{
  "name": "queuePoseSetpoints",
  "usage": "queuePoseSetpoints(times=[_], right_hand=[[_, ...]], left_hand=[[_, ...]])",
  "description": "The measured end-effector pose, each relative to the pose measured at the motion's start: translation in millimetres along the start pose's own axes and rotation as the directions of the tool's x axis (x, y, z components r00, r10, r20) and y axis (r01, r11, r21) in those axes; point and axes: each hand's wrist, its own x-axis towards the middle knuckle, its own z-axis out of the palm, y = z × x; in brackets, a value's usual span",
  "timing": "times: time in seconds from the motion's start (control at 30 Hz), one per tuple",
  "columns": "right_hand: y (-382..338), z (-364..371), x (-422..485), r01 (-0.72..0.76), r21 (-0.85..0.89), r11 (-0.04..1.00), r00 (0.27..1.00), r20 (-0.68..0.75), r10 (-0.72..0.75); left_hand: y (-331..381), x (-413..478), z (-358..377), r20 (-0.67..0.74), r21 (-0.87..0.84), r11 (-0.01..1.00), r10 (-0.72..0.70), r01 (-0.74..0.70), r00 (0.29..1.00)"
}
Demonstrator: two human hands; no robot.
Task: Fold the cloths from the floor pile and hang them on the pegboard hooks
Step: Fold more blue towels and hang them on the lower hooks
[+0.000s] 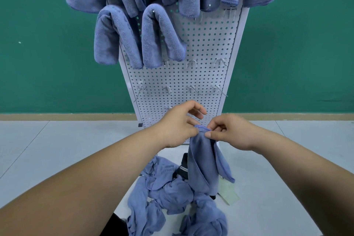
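We held one blue cloth [203, 166] by its top hem, our left hand [178, 126] and right hand [229, 132] side by side. Each pinched the bunched edge between thumb and forefinger, with almost no gap between the two pinches. From there the cloth hung straight down, long axis vertical, its lower end over the floor pile [168, 195] near us. The pegboard [201, 44] stood just beyond the hands, its bare hooks [192, 62] higher up; neither hand looked nearer to them.
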Motion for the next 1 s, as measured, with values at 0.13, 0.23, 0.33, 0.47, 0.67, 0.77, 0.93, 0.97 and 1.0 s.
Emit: queuePoseSetpoints(times=[0.13,0.23,0.33,0.47,0.67,0.77,0.93,0.97,1.0], right_hand=[[3,-2,-1,0.016,0.08,0.997,1.0,0.009,-0.017],[3,-1,-1,0.031,0.085,0.996,1.0,-0.004,-0.031],[3,0,-1,0.051,0.071,0.996,0.999,-0.021,-0.05],[3,0,1,0.086,0.023,0.996,0.996,-0.033,-0.085],[9,1,5,0.125,-0.09,0.988,0.992,-0.015,-0.127],[22,-6,6,0.073,-0.158,0.985,0.997,-0.002,-0.075],[52,-32,-6,-0.059,-0.492,0.869,0.996,0.032,0.085],[59,-39,-9,-0.081,-0.517,0.852,0.994,0.022,0.108],[65,-45,-11,-0.09,-0.504,0.859,0.994,0.007,0.108]], left_hand=[[-2,3,1,-0.018,0.03,1.0,0.009,-0.009,1.0],[-4,4,2,-0.021,0.066,0.998,0.006,-0.005,1.0],[-4,5,0,-0.032,0.126,0.992,0.001,0.003,0.999],[-3,5,1,-0.022,0.079,0.997,0.011,-0.01,1.0],[-5,10,-7,-0.072,0.205,0.975,0.1,-0.084,0.992],[-2,10,-18,-0.084,0.251,0.963,0.117,-0.093,0.99],[-9,7,-50,-0.159,0.333,0.941,0.113,-0.054,0.981],[-11,6,-57,-0.176,0.363,0.931,0.109,-0.039,0.978],[-13,5,-64,-0.19,0.393,0.919,0.104,-0.022,0.976]])
